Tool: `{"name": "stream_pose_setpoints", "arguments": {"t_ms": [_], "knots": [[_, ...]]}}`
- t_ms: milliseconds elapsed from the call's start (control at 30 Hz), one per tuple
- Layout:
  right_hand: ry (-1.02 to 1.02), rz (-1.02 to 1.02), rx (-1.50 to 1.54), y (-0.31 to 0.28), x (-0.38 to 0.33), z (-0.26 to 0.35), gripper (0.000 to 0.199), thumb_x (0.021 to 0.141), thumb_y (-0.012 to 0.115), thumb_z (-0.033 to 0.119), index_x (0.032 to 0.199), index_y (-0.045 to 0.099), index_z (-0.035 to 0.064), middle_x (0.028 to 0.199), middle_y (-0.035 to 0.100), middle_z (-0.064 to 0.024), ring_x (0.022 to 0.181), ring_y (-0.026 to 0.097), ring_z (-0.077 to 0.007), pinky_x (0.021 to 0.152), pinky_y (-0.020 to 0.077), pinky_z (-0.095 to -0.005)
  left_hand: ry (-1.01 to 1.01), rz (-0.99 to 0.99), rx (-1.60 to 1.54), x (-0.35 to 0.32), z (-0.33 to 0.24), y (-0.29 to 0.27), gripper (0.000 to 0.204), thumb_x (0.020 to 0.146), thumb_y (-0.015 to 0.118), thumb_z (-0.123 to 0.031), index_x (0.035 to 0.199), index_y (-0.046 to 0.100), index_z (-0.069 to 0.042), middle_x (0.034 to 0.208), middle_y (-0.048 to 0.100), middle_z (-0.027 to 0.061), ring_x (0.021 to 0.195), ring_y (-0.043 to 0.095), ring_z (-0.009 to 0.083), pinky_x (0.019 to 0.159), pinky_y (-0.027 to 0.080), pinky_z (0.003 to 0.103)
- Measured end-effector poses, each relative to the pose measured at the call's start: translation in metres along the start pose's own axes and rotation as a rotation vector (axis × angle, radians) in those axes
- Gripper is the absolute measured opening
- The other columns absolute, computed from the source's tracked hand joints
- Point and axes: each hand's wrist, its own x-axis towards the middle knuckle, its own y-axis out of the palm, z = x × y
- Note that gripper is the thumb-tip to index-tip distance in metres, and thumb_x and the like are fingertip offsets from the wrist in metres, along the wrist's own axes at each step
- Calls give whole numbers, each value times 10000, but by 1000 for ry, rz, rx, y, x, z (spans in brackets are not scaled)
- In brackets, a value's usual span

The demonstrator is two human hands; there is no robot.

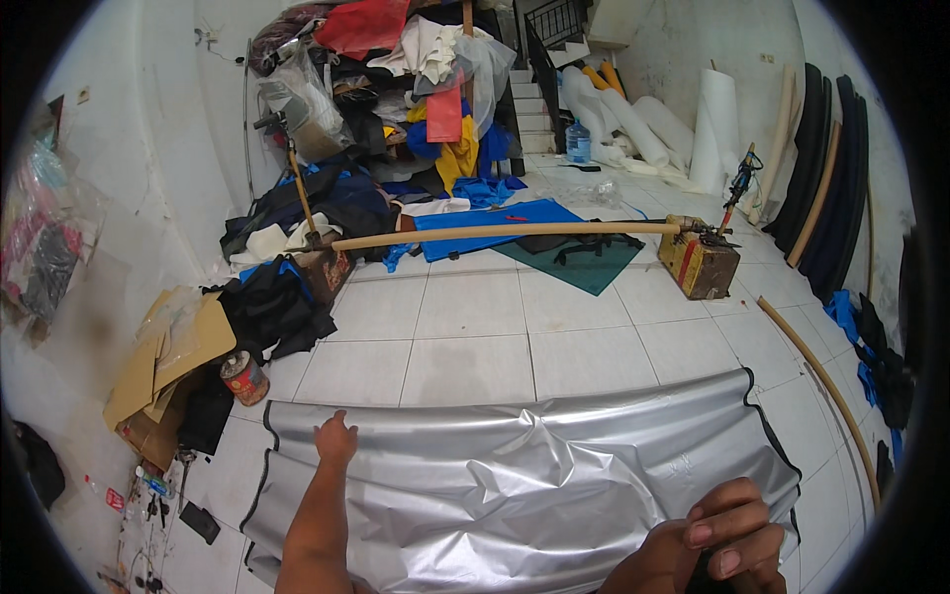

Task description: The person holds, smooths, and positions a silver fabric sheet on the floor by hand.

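A large silver sheet [426,495] with black-bound edges lies creased across the tiled floor in front of me. My left hand [337,442] reaches to its far left part, with fingers stretched out against the surface near the far edge. Close to the camera at lower right, my right hand [734,535] is raised above the sheet, fingers curled in. Something dark shows beneath those fingers, but what they hold, if anything, is hidden.
Beyond the sheet, a long tan pole [505,234] spans two metal boxes, the right one a yellow box [698,269]. A rusty can [243,378] and cardboard [168,361] stand left. A curved tube [826,381] lies right. Fabric heaps [450,129] and white rolls [714,134] fill the back.
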Motion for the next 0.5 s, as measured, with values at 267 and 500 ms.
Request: {"name": "stream_pose_setpoints", "arguments": {"t_ms": [267,500], "knots": [[19,-38,12,9,1,2,220,986,500,259,1150,622,178,931,565,10,750,612,-199,598,482,-350,43,-45,-200,8,3,-1,603,767,516,100,1345,533,-70,971,694,254,947,668,425,839,538,484],[43,-52,13,10,1,3,256,998,474,297,1181,624,200,922,560,22,750,610,-188,612,485,-350,-171,24,-309,10,-5,-14,375,776,530,59,1139,552,-30,934,694,253,929,667,430,824,523,496]]}}
